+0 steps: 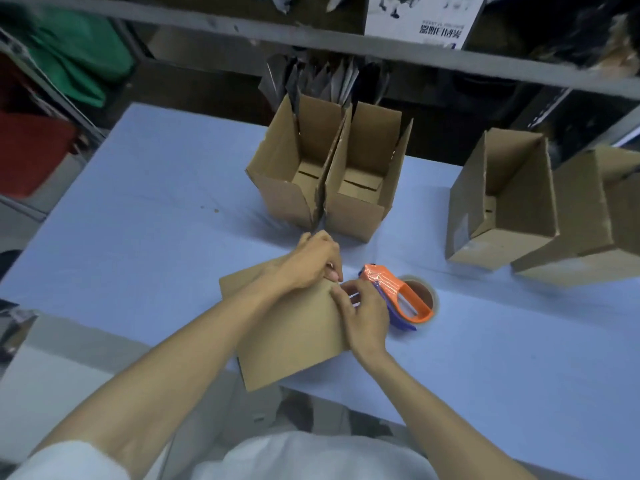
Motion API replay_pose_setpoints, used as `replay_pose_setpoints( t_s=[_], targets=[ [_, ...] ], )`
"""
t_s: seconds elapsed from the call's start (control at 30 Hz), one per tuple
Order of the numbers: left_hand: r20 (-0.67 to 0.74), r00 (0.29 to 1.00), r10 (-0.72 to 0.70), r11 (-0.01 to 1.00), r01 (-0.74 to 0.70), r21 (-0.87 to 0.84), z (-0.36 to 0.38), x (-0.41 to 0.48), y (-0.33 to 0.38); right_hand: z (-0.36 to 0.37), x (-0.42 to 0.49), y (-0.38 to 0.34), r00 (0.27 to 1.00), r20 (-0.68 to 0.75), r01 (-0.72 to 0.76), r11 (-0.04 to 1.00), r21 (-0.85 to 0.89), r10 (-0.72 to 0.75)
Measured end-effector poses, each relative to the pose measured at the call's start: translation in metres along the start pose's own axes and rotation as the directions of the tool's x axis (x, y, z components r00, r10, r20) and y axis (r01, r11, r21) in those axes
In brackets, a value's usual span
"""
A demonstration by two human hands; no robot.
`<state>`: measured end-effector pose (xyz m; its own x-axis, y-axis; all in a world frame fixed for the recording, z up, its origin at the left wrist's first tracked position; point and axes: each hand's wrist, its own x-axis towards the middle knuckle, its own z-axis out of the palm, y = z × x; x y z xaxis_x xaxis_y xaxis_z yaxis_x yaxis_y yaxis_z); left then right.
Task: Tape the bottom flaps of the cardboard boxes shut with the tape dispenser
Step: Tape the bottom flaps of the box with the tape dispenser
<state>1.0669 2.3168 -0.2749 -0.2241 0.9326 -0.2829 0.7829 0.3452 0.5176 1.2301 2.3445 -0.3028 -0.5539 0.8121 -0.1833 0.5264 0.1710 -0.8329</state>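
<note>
Head view: left hand (311, 263) and right hand (367, 315) seemingly pinched folded box (287, 341) edge beside tape dispenser (401, 294); fingertips blurred.

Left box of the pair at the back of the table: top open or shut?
Open. The left box stands upright, top flaps raised, its inside floor in view with nothing in it.
</note>
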Motion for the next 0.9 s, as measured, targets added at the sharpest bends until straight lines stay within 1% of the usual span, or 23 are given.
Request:
replay_pose_setpoints(
  t_s=[0.1, 0.2, 0.3, 0.37, 0.4, 0.43, 0.47, 0.5, 0.53, 0.57, 0.6, 0.67, 0.77, 0.83, 0.87, 0.9],
  targets=[
    [-0.035, 0.996, -0.077, 0.995, 0.075, -0.059, 0.007, -0.002, -0.001, 0.005, 0.005, -0.002, 0.998, -0.043, -0.040, 0.999, -0.007, 0.040],
    [-0.033, 0.999, -0.040, 0.998, 0.038, -0.054, 0.009, 0.001, 0.002, 0.003, -0.009, 0.004, 0.993, -0.035, -0.114, 0.993, 0.003, 0.114],
    [-0.025, 1.000, -0.001, 1.000, 0.001, -0.009, 0.010, 0.002, 0.005, 0.000, -0.025, 0.009, 0.994, 0.024, -0.111, 0.994, -0.007, 0.111],
    [-0.112, 0.994, -0.002, 1.000, -0.001, -0.024, 0.012, -0.003, 0.010, -0.003, -0.024, 0.006, 0.990, 0.104, -0.091, 0.996, -0.009, 0.091],
    [-0.174, 0.984, -0.028, 0.999, 0.023, -0.033, 0.015, -0.008, 0.015, -0.007, -0.020, 0.005, 0.986, 0.141, -0.088, 0.996, 0.017, 0.085],
    [-0.236, 0.968, -0.087, 0.996, 0.082, -0.034, 0.021, -0.014, 0.020, -0.012, -0.017, 0.005, 0.987, 0.149, -0.073, 0.997, 0.034, 0.067],
    [-0.279, 0.943, -0.179, 0.983, 0.179, -0.026, 0.028, -0.023, 0.025, -0.017, -0.012, 0.006, 0.991, 0.121, -0.055, 0.997, 0.046, 0.049],
    [-0.287, 0.913, -0.289, 0.954, 0.298, -0.012, 0.038, -0.033, 0.029, -0.024, -0.008, 0.010, 0.998, 0.050, -0.034, 0.999, 0.038, 0.032],
    [-0.258, 0.882, -0.394, 0.912, 0.409, 0.005, 0.049, -0.042, 0.033, -0.030, -0.004, 0.017, 0.999, -0.021, -0.027, 1.000, -0.002, 0.027],
    [-0.222, 0.856, -0.466, 0.875, 0.483, 0.025, 0.061, -0.051, 0.036, -0.036, -0.001, 0.024, 0.997, -0.072, -0.042, 0.997, -0.071, 0.037],
    [-0.196, 0.847, -0.494, 0.858, 0.512, 0.050, 0.071, -0.058, 0.038, -0.040, 0.001, 0.032, 0.996, -0.069, -0.066, 0.986, -0.156, 0.056],
    [-0.182, 0.859, -0.478, 0.862, 0.499, 0.090, 0.080, -0.066, 0.035, -0.042, 0.008, 0.045, 0.995, -0.025, -0.097, 0.954, -0.285, 0.094],
    [-0.172, 0.893, -0.416, 0.892, 0.437, 0.113, 0.074, -0.072, 0.020, -0.038, 0.020, 0.055, 0.990, 0.080, -0.066, 0.878, -0.474, 0.118],
    [-0.153, 0.912, -0.380, 0.902, 0.402, 0.155, 0.066, -0.077, 0.012, -0.037, 0.029, 0.055, 0.986, 0.110, -0.053, 0.855, -0.516, 0.128],
    [-0.142, 0.916, -0.374, 0.903, 0.395, 0.169, 0.063, -0.078, 0.010, -0.039, 0.033, 0.050, 0.983, 0.112, -0.073, 0.864, -0.498, 0.147],
    [-0.130, 0.917, -0.378, 0.904, 0.395, 0.165, 0.060, -0.079, 0.009, -0.039, 0.039, 0.053, 0.985, 0.112, -0.063, 0.868, -0.492, 0.135]
  ],
)
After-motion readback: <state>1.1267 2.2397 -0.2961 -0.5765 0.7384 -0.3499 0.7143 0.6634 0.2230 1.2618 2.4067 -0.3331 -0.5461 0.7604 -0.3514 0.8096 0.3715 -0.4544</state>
